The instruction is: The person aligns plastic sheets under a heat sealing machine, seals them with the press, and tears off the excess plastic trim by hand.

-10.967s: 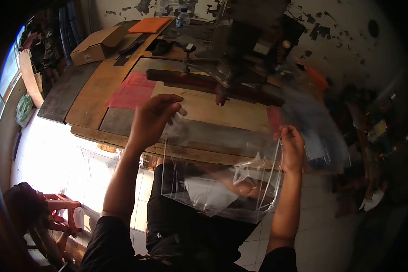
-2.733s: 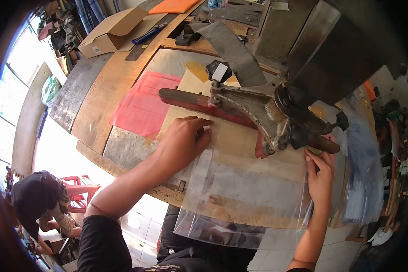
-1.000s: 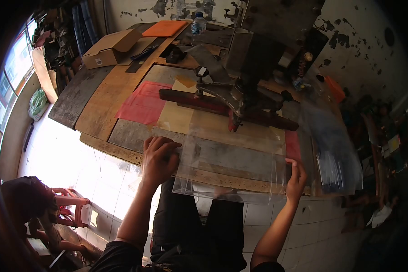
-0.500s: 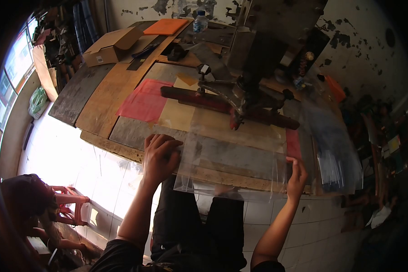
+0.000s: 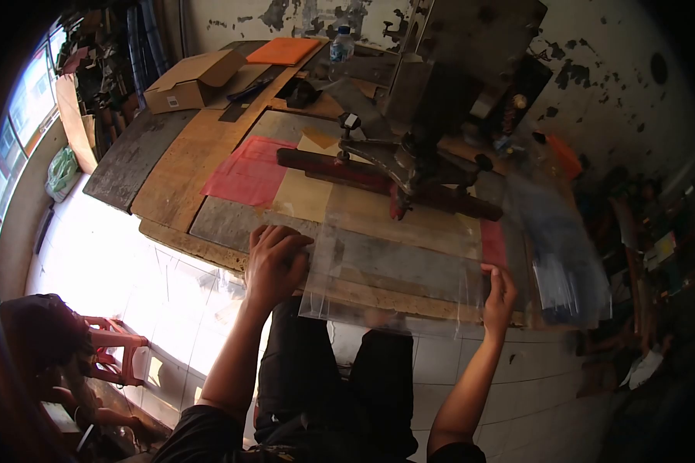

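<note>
A clear plastic sheet is stretched between my hands over the near edge of the worktable, its front edge hanging past the wood. My left hand is closed at the sheet's left edge, fingers curled. On the right edge, my right hand pinches the plastic between thumb and fingers. Just beyond the sheet, a press with a long dark red bar stands above the table. Under that bar lie a pink sheet and a yellowish strip, partly covered by the clear plastic.
A stack of clear plastic lies at the table's right end. Toward the back left are a cardboard box, an orange pad and a water bottle. A red stool and another person's arm are at lower left.
The view has shifted slightly. Both hands keep their hold on the plastic sheet, and its near edge appears a little higher.
</note>
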